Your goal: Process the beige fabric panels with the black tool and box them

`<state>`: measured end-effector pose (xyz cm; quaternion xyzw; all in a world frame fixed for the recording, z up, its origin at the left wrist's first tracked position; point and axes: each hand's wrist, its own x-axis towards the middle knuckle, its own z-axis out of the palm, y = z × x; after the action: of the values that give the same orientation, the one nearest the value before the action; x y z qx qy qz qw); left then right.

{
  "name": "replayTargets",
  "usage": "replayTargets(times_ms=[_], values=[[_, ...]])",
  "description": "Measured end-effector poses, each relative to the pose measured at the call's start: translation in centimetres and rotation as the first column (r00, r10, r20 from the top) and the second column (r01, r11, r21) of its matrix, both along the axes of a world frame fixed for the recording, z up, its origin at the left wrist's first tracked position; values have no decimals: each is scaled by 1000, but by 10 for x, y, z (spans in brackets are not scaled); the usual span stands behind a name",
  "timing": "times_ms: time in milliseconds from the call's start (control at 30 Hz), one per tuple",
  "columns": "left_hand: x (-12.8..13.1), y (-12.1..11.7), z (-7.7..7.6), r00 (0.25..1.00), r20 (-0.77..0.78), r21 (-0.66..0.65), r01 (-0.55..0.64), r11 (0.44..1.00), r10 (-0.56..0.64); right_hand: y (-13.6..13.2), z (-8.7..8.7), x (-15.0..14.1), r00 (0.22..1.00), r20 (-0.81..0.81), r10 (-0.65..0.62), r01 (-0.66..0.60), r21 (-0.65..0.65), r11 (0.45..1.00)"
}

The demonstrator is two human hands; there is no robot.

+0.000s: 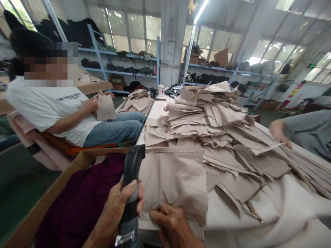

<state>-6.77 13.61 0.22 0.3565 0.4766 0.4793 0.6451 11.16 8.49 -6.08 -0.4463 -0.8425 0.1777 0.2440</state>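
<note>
A: What is the left hand (121, 206) doing?
B: Gripping a black tool (131, 191), fingers wrapped round it and thumb laid along it. It stands nearly upright, a metal fitting at its lower end.
A: And the right hand (173, 220)?
B: Resting on the near part of a beige panel (176, 175), fingers curled. I cannot tell whether they pinch it.
A: Where is the panel, taking the right hand as the clock's centre?
B: Reaching out towards 12, flat but a little rumpled. The tool is at 10.
A: What is at 1?
B: A heaped pile (207, 120) of similar beige pieces on the table (158, 109), close against the panel.
A: At 9?
B: Beyond the left hand, purple cloth (85, 193) in an open carton (49, 198).
A: Anyone about?
B: A co-worker (67, 117) in a white T-shirt sits at 10, holding a beige piece (106, 108). At 2, another person's hand (280, 134) is at the table's far side.
A: And farther off, at 12?
B: A cup (160, 90).
</note>
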Motion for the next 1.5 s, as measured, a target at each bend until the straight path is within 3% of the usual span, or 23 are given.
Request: replayTargets(times_ms=[100, 167, 233, 333, 433, 500, 533, 600, 667, 733, 833, 967, 1133, 1233, 1300, 1500], values=[[19, -15, 3, 996, -49, 48, 77, 996, -75, -14, 11, 8, 973, -229, -12, 6, -29, 1000], [33, -19, 1, 993, -37, 37, 116, 993, -114, -24, 15, 9, 913, -406, -36, 26, -29, 999], [46, -19, 0, 990, 3, 25, 142, 990, -142, -30, 20, 5, 838, -536, -104, 31, -143, 989], [58, -19, 1, 989, -6, 56, 148, 987, -148, -29, 37, -6, 708, -661, -248, -66, -411, 909], [49, -14, 4, 968, -157, 199, 227, 953, -197, -19, 60, -15, 588, -736, -335, -201, -534, 822], [30, -3, 5, 924, -331, 297, 296, 908, -192, -13, 72, -15, 564, -712, -418, -200, -609, 767], [18, 7, 5, 903, -410, 331, 281, 901, -131, -10, 76, -13, 560, -689, -459, -201, -651, 732], [-5, 34, 5, 870, -489, 369, 134, 920, 70, -6, 78, -7, 523, -664, -534, -230, -714, 662], [-21, 66, 4, 897, -395, 353, -51, 934, 198, -3, 77, -2, 462, -662, -589, -273, -739, 616], [-26, 94, 3, 932, -339, 300, -18, 954, 124, 1, 77, 3, 427, -659, -619, -271, -746, 608], [-14, 117, 0, 969, -242, 276, 120, 954, -52, 9, 81, 7, 474, -638, -606, -247, -758, 604], [1, 118, -5, 975, -158, 310, 197, 930, -154, 21, 91, 12, 543, -612, -575, -209, -761, 614], [-1, 109, -9, 981, -139, 352, 177, 919, -136, 31, 93, 13, 628, -471, -620, -51, -820, 570], [-3, 97, -9, 986, -132, 369, 147, 918, -104, 27, 100, 10, 683, -423, -595, 76, -770, 634], [-5, 86, -9, 988, -125, 374, 134, 918, -93, 19, 108, 8, 723, -419, -549, 97, -726, 681], [-4, 46, -9, 994, -23, 360, 110, 927, -109, -9, 127, 2, 788, -377, -487, 88, -714, 695]])
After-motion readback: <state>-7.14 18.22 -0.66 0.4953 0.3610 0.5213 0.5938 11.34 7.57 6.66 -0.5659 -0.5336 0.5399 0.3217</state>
